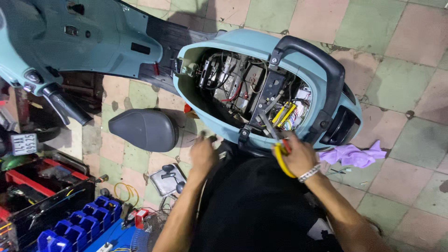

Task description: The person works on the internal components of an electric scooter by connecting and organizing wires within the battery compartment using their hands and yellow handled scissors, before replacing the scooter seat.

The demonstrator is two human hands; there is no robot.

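Tiled floor (396,84), scooter (224,51) w/ seat off. Right hand (298,156) clenched on yellow-handled pliers (280,154), tips in wiring bay (261,88) at rear edge. Left hand (203,154) pinches small part, unclear. Advice: steady pliers, grip one wire only.

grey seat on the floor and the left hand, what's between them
In the head view only bare tiled floor lies between the grey seat and the left hand.

A small white rectangular number plate (24,143) with dark characters hangs at the left edge, seemingly tilted.
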